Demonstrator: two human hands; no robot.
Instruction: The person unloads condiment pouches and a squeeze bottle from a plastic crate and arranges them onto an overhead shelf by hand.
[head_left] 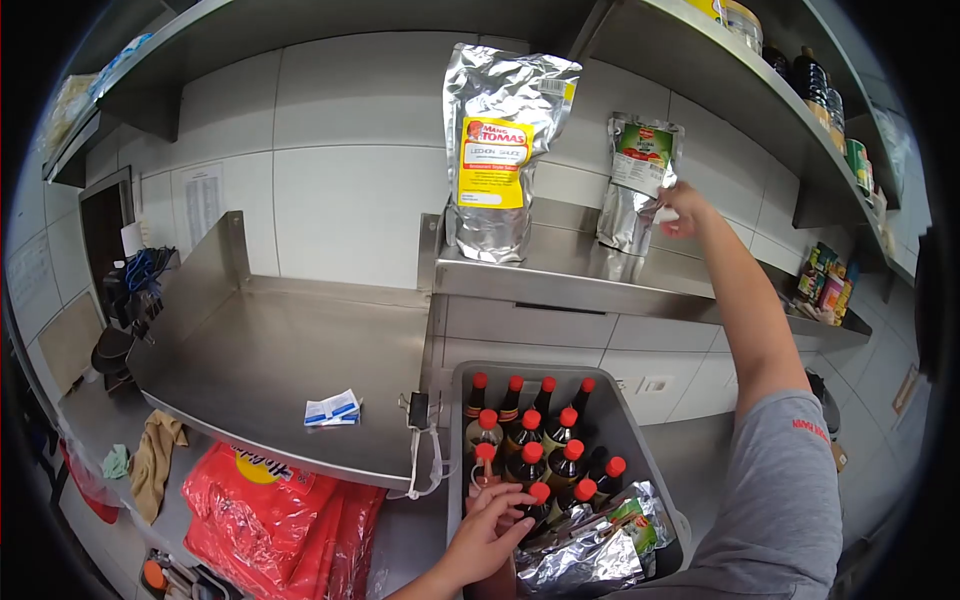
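My right hand (681, 210) reaches up to the wall shelf, its fingers closed around a small white piece (665, 215) that looks like cloth or paper. It is right beside a foil pouch (642, 165) with a green label, and whether it touches the pouch is unclear. To the left of that pouch, a larger foil pouch of lechon sauce (495, 160) with a yellow label stands upright. Down by the grey bin (640, 430), my left hand (490, 530) is open, fingers extended near several red-capped dark bottles (528, 465). Foil pouches (590, 560) lie in the bin's near end.
A steel ledge (290, 340) on the left bears small blue-and-white packets (333, 409). Below it lie red plastic packs (260, 520) and a brown cloth (157, 462). Overhead, a steel shelf (690, 75) holds bottles and jars. Colourful packs (826, 285) stand at the wall shelf's right end.
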